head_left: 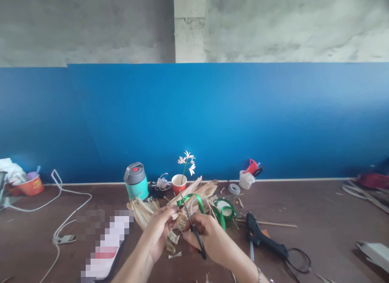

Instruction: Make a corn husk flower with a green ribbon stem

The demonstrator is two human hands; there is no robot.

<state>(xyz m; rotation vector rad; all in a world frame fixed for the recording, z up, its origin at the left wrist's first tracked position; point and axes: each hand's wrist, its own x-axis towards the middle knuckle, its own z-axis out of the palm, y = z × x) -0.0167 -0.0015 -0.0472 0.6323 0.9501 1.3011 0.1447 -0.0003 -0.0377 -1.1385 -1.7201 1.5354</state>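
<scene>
My right hand is closed round the black handles of a pair of scissors, whose blades point up and to the left. My left hand pinches a small piece of dried husk close to the blades. Behind both hands lies a pile of pale dried husks with a green ribbon looped over it. A small cut scrap lies on the brown table under my hands.
A roll of green ribbon and a black glue gun with its cord lie to the right. At the back stand a teal flask, a red cup holding a husk flower, a tape roll and a white cup. White cables trail left.
</scene>
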